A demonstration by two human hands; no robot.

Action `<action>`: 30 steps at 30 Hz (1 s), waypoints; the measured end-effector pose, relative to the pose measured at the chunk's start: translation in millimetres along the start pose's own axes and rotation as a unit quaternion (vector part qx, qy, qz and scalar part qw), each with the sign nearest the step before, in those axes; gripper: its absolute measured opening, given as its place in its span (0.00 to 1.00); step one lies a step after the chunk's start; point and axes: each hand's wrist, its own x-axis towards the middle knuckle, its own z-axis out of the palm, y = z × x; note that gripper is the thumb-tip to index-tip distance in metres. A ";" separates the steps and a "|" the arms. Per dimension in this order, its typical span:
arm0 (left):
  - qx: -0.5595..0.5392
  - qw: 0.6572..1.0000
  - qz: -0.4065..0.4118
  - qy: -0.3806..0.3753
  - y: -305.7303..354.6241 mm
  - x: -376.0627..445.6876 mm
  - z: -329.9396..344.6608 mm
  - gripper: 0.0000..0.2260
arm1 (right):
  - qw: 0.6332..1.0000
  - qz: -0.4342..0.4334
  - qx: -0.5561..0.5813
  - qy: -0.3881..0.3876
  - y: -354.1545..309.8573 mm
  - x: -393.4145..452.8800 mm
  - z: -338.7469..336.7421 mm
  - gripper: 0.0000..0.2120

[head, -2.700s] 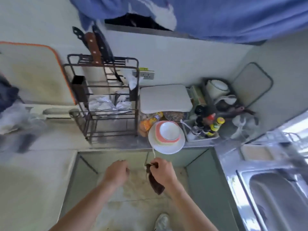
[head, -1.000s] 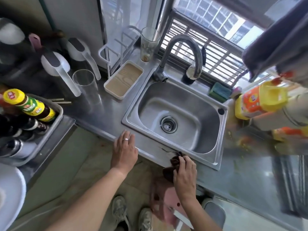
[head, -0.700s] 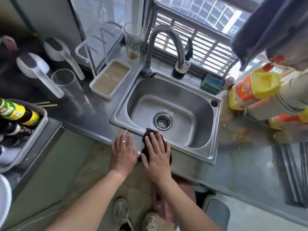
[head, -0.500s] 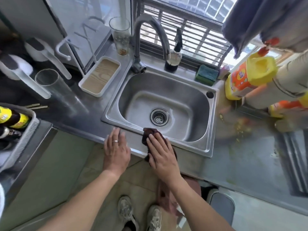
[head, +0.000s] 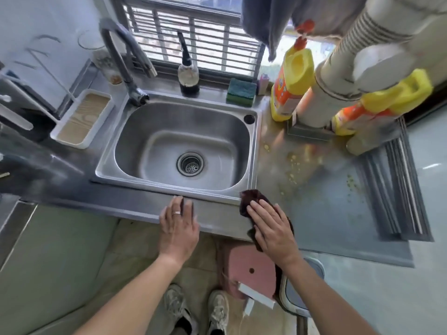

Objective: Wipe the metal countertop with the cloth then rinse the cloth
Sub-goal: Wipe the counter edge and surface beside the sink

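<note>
A dark maroon cloth (head: 251, 198) lies on the metal countertop (head: 321, 209) at the sink's front right corner. My right hand (head: 272, 229) presses flat on it, fingers spread, covering most of it. My left hand (head: 179, 226) rests flat on the counter's front edge, below the steel sink (head: 183, 146), holding nothing. Yellowish crumbs and smears (head: 294, 163) dot the counter right of the sink. The grey tap (head: 121, 59) curves over the sink's back left corner.
Yellow and orange detergent bottles (head: 290, 83) and a thick pipe (head: 348, 68) stand at the back right. A sponge (head: 241, 91) and soap dispenser (head: 187, 73) sit behind the sink, a white tray (head: 82, 119) to its left. A pink stool (head: 249, 269) stands below.
The view swung from the dish rack to the sink. My right hand laid the cloth on the sink's front rim and slid it right, to the front right corner. My left hand stays on the edge.
</note>
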 end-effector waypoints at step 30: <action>-0.020 0.984 0.179 0.008 155.1 64.0 54.9 0.24 | 0.977 0.209 0.019 0.036 101.5 111.2 -3.3 0.24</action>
